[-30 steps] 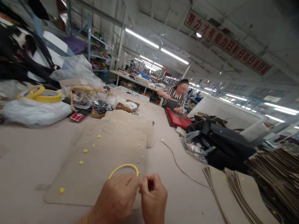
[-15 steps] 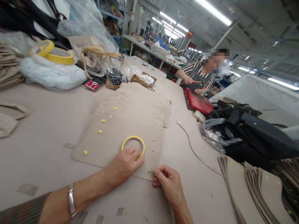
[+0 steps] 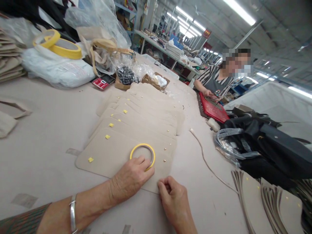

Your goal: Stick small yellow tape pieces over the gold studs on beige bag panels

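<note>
My left hand (image 3: pixel 134 177) grips a thin roll of yellow tape (image 3: pixel 143 145), its fingers closed over the near side of the ring. Under it lies the front beige panel (image 3: pixel 114 154) of several overlapping ones. Small yellow tape pieces (image 3: pixel 90 160) dot the panels' left side, and small metal studs (image 3: pixel 164 161) run along the right. My right hand (image 3: pixel 174 201) is closed in a pinch at the front panel's near right corner. Its fingers cover the corner stud, and whatever they hold is hidden.
Beyond the panels stand small boxes of parts (image 3: pixel 123 78) and a red calculator (image 3: pixel 103 82). More yellow tape rolls (image 3: pixel 67 49) rest on a white bag at left. A cord (image 3: pixel 203 156), black bags (image 3: pixel 273 139) and stacked panels (image 3: pixel 252 198) lie right. A co-worker (image 3: pixel 216 81) works at a red board.
My right fingertips have moved onto the corner stud, which showed beside them before. The left hand still holds the tape roll. The co-worker's raised hand with a hammer has come down.
</note>
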Demonstrator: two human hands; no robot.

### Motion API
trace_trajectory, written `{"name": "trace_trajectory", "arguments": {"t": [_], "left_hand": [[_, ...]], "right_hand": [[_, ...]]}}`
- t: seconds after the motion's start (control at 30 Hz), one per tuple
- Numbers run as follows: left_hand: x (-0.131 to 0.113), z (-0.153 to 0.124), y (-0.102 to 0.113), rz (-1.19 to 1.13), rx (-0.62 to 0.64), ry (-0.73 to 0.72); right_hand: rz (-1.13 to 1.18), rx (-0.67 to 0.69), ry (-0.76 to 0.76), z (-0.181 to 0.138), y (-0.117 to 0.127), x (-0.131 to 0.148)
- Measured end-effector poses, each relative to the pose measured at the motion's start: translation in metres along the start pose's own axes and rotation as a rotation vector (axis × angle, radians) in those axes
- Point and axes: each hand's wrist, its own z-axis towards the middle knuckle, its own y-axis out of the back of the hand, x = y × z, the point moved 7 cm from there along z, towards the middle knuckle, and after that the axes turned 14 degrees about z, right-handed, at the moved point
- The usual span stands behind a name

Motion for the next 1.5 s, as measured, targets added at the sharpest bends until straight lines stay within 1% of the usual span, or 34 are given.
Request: {"name": "trace_trajectory", "arguments": {"t": [0.07, 0.13, 0.2, 0.23, 0.27, 0.3, 0.4, 0.47, 0.53, 0.6, 0.67, 0.73, 0.8, 0.9, 0.97, 1.03, 1.07, 1.1, 1.13, 1.23, 1.27, 1.37, 1.5], "left_hand": [[0.001, 0.000, 0.002, 0.004, -0.015, 0.000], [0.001, 0.001, 0.004, 0.010, -0.030, -0.003], [0.001, 0.001, 0.006, 0.006, -0.036, -0.006], [0.000, 0.002, 0.006, 0.003, -0.033, -0.007], [0.000, 0.002, 0.006, 0.001, -0.029, -0.007], [0.000, 0.002, 0.006, 0.001, -0.024, -0.006], [0.001, 0.002, 0.006, 0.007, -0.015, 0.003], [0.001, 0.001, 0.006, 0.006, -0.006, 0.011], [0.001, 0.001, 0.005, -0.006, 0.002, 0.016], [0.001, 0.000, 0.003, -0.025, -0.005, 0.022], [0.002, -0.001, 0.000, -0.044, -0.032, 0.036], [0.004, -0.001, -0.002, -0.059, -0.078, 0.050], [0.008, -0.001, 0.000, -0.085, -0.135, 0.053], [0.014, -0.001, 0.015, -0.174, -0.261, 0.032], [0.018, -0.002, 0.029, -0.253, -0.330, 0.020], [0.020, -0.003, 0.039, -0.325, -0.337, 0.032], [0.020, -0.003, 0.043, -0.349, -0.326, 0.047], [0.019, -0.004, 0.045, -0.364, -0.310, 0.063], [0.018, -0.005, 0.048, -0.369, -0.296, 0.079], [0.010, -0.009, 0.053, -0.336, -0.273, 0.095], [0.007, -0.010, 0.054, -0.319, -0.270, 0.091], [-0.002, -0.013, 0.060, -0.280, -0.291, 0.048], [-0.012, -0.016, 0.064, -0.244, -0.344, -0.019]], "right_hand": [[0.025, -0.007, -0.019, 0.001, 0.001, -0.004], [0.101, -0.036, -0.113, -0.001, 0.006, -0.017], [0.226, -0.067, -0.207, -0.006, 0.010, -0.030], [0.278, -0.077, -0.218, -0.009, 0.011, -0.034], [0.302, -0.084, -0.189, -0.012, 0.013, -0.034], [0.291, -0.085, -0.123, -0.015, 0.014, -0.031], [0.100, -0.081, 0.141, -0.024, 0.009, -0.013], [-0.029, -0.114, 0.258, -0.028, 0.004, -0.005], [-0.102, -0.175, 0.303, -0.029, 0.000, -0.003], [-0.120, -0.230, 0.305, -0.027, -0.004, -0.006], [-0.112, -0.267, 0.297, -0.022, -0.006, -0.010], [-0.111, -0.277, 0.288, -0.016, -0.008, -0.013], [-0.123, -0.264, 0.271, -0.011, -0.010, -0.014], [-0.138, -0.200, 0.218, -0.005, -0.007, -0.010], [-0.131, -0.081, 0.149, -0.004, -0.005, -0.007], [-0.103, 0.078, 0.075, -0.007, -0.004, -0.003], [-0.077, 0.130, 0.064, -0.009, -0.002, 0.001], [-0.044, 0.148, 0.083, -0.011, 0.002, 0.007], [-0.005, 0.118, 0.132, -0.013, 0.007, 0.015], [0.114, -0.070, 0.370, -0.021, 0.023, 0.043], [0.139, -0.101, 0.451, -0.024, 0.024, 0.052], [0.122, -0.111, 0.655, -0.032, 0.016, 0.073], [-0.019, -0.146, 0.811, -0.040, 0.005, 0.082]]}}
